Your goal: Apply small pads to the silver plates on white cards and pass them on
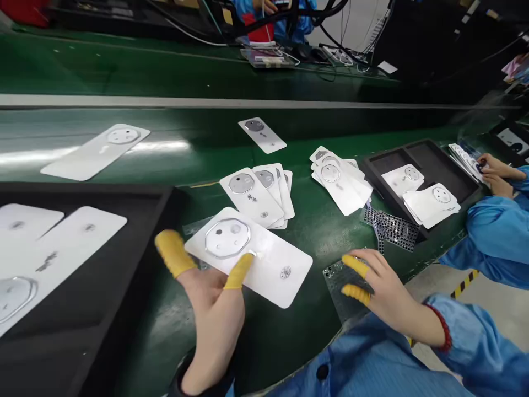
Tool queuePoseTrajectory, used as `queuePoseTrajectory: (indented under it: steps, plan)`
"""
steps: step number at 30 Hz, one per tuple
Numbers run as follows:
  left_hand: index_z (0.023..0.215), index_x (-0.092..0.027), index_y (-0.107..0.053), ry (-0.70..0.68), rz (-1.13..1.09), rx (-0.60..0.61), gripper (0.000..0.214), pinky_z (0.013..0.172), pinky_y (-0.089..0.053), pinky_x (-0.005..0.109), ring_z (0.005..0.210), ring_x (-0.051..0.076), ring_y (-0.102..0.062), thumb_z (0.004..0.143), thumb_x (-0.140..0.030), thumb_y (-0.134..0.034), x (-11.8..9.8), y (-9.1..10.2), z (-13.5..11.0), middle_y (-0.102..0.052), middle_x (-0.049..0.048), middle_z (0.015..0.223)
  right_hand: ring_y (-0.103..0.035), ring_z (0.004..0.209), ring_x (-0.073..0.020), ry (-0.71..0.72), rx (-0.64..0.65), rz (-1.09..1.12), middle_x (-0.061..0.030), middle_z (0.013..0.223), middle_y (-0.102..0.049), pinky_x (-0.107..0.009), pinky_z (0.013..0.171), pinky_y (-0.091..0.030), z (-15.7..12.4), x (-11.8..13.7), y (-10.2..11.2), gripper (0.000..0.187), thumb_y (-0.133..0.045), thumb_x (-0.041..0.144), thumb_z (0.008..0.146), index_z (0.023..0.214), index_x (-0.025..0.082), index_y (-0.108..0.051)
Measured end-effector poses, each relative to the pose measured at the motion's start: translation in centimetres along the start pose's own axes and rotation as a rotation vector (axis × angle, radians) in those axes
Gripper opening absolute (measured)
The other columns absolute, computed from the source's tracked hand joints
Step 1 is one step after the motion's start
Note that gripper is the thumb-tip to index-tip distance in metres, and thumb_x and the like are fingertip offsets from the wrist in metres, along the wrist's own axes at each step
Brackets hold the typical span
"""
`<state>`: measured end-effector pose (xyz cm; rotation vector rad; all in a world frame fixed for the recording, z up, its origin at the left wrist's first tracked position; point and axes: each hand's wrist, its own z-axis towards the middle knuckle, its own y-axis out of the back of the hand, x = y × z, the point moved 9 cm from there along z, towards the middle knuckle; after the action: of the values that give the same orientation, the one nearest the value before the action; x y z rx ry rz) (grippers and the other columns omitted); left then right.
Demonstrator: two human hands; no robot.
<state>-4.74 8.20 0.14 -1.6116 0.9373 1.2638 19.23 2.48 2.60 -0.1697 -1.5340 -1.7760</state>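
Note:
My left hand (pixel 206 286), with yellow finger cots on thumb and finger, holds a white phone back cover (pixel 264 259) with a round camera ring, tilted above the green belt. My right hand (pixel 376 286), also in yellow cots, rests its fingertips on a dark perforated sheet (pixel 343 284) at the belt's near edge. Behind the held cover lies a fanned stack of white covers (pixel 264 193), with a second stack (pixel 341 179) to the right.
A black tray (pixel 103 286) with white covers sits at the left. Another black tray (pixel 417 165) holds covers at the right, where a co-worker's hands (pixel 494 173) in blue sleeves work. Single covers lie on the green belt (pixel 185 138). A strip of small dotted parts (pixel 390 226) lies by the right tray.

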Motion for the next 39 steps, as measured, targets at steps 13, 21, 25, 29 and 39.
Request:
queuePoseTrajectory:
  steps: [13, 21, 25, 29, 39]
  plan:
    - [0.07, -0.013, -0.08, 0.248, 0.336, 0.517, 0.026, 0.057, -0.049, 0.028, 0.063, 0.023, -0.066, 0.064, -0.037, -0.074, 4.8, -5.6, -1.5, -0.077, 0.0085, 0.071, -0.057, 0.112, -0.0204, 0.423, 0.02, 0.097, -0.0112, 0.116, -0.062, -0.044, 0.092, -0.054, 3.9, -0.7, 0.3, 0.032, -0.046, 0.001, 0.09, 0.112, 0.02, -0.06]
    - [0.075, -0.013, -0.08, 0.339, 0.206, 0.483, 0.023, 0.049, -0.045, 0.023, 0.058, 0.017, -0.061, 0.07, -0.034, -0.073, 6.4, -5.3, -2.1, -0.076, 0.0095, 0.076, -0.065, 0.094, -0.0154, 0.252, 0.135, 0.351, -0.0091, 0.106, -0.064, -0.029, 0.082, -0.057, 6.3, -0.1, -1.2, 0.02, -0.062, 0.019, 0.089, 0.109, 0.018, -0.062]
    - [0.073, -0.011, -0.08, 0.363, 0.159, 0.513, 0.029, 0.051, -0.045, 0.023, 0.056, 0.015, -0.059, 0.071, -0.039, -0.071, 6.3, -5.7, -2.4, -0.075, 0.0092, 0.071, -0.065, 0.089, -0.0154, 0.332, 0.025, 0.284, -0.009, 0.099, -0.066, -0.028, 0.075, -0.057, 6.3, 1.2, -2.1, 0.012, -0.055, 0.016, 0.092, 0.101, 0.017, -0.063]
    - [0.071, -0.012, -0.079, 0.33, 0.17, 0.536, 0.029, 0.055, -0.045, 0.024, 0.059, 0.016, -0.059, 0.073, -0.039, -0.069, 6.0, -5.8, -2.4, -0.074, 0.0071, 0.068, -0.063, 0.091, -0.0195, 0.466, 0.042, 0.001, -0.0135, 0.104, -0.065, -0.031, 0.07, -0.058, 5.6, 2.4, -3.2, 0.018, -0.045, 0.006, 0.092, 0.09, 0.013, -0.061]
    - [0.072, -0.015, -0.078, 0.209, 0.291, 0.629, 0.018, 0.066, -0.05, 0.029, 0.07, 0.023, -0.065, 0.073, -0.028, -0.066, 5.0, -6.5, -2.6, -0.074, 0.0052, 0.07, -0.063, 0.084, -0.0146, 0.371, 0.106, 0.235, -0.0101, 0.1, -0.064, -0.025, 0.067, -0.055, 5.5, 0.8, -4.0, 0.015, -0.051, 0.009, 0.09, 0.101, 0.016, -0.058]
